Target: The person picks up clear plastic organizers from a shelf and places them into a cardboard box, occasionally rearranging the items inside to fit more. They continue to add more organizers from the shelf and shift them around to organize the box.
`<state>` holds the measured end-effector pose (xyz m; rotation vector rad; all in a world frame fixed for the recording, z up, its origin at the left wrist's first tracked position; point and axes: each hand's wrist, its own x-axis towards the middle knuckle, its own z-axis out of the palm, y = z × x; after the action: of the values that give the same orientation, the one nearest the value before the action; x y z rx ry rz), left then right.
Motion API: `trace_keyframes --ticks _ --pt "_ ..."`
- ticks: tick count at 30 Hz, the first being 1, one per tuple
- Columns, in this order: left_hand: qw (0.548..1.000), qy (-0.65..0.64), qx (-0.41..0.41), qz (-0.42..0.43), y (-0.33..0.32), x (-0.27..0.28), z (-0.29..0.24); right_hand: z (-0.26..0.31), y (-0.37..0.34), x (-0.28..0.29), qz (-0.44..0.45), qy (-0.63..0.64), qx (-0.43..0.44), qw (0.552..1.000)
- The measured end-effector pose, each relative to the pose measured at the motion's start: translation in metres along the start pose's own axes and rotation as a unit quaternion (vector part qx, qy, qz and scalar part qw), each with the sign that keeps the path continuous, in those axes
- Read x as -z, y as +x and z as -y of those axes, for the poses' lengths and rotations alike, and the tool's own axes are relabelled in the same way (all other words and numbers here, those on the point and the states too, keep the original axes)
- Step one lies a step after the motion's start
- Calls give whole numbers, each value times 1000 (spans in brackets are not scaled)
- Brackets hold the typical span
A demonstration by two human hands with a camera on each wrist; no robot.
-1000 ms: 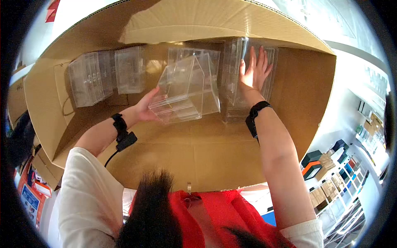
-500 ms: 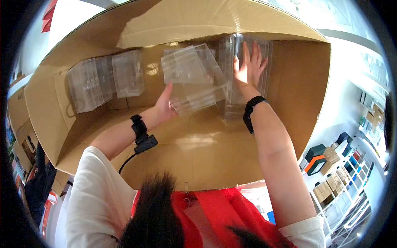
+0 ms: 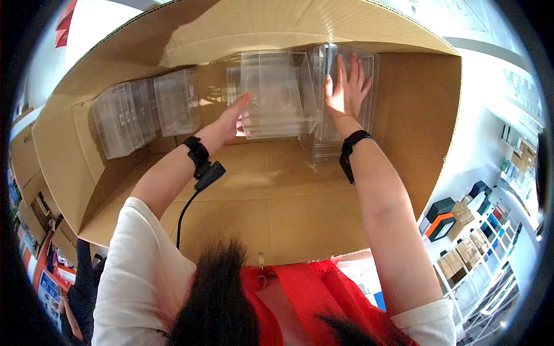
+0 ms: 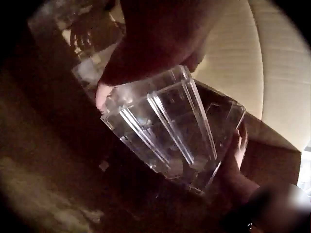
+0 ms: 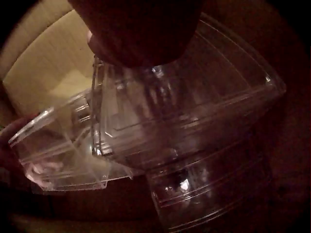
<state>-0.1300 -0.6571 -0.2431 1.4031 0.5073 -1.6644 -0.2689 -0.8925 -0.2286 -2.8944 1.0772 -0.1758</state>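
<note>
Clear plastic boxes stand inside a large cardboard box (image 3: 259,207). My left hand (image 3: 229,120) grips the left side of a clear plastic box (image 3: 274,95) near the middle, with the thumb over its upper face. In the left wrist view the ridged side of this plastic box (image 4: 170,126) shows below the hand. Its right end comes right up to a stack of clear boxes (image 3: 323,135). On top of that stack my right hand (image 3: 347,95) rests with fingers spread. The right wrist view shows the stack (image 5: 194,116) under the hand.
Two groups of clear plastic boxes, one at the far left (image 3: 122,121) and another beside it (image 3: 176,104), stand along the back wall. Cardboard flaps (image 3: 277,26) rise behind them. The cardboard wall (image 3: 412,109) borders the right stack. Outside, a white shelf (image 3: 479,277) holds cartons.
My left hand has moved right and toward the back with the plastic box, which has turned from tilted to nearly square beside the right stack. My right hand stays on the stack.
</note>
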Motion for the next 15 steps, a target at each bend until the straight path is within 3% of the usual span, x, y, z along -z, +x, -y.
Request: trace_keyframes --ticks 5,11,14,15 --pt "996 70 -22 51 7 1 -2 0 0 3 3 3 0 1000" --pt "997 9 5 82 13 28 13 0 1 3 6 4 -5 1000" --pt "982 23 -59 179 29 58 16 1 1 6 2 14 1 1000" --pt "985 42 -48 161 41 71 14 1 1 7 4 15 1 1000"
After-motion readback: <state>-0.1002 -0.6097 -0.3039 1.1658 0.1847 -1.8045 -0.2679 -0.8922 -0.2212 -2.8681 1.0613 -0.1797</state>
